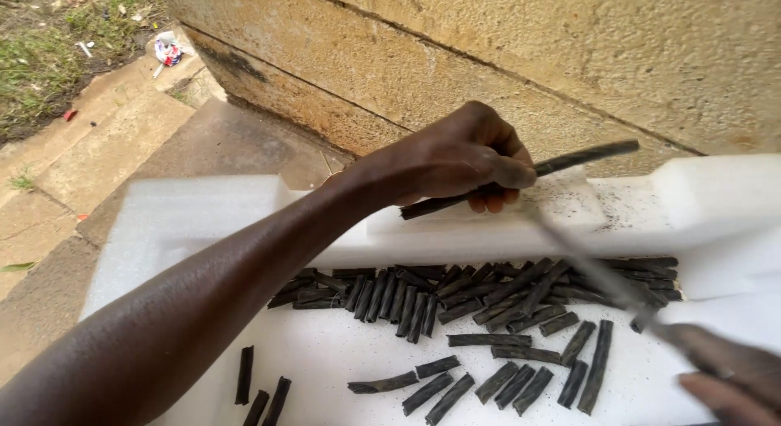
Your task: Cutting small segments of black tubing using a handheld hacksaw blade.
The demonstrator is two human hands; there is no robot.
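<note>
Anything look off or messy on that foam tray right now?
Mostly tidy. Three cut pieces lie apart at the white foam tray's lower left, away from the main pile. Dark specks litter the ledge.

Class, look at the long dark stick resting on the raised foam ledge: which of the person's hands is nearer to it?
Left. The left hand grips the long dark stick on the ledge; the right hand is low at the frame's corner, holding a knife.
</note>
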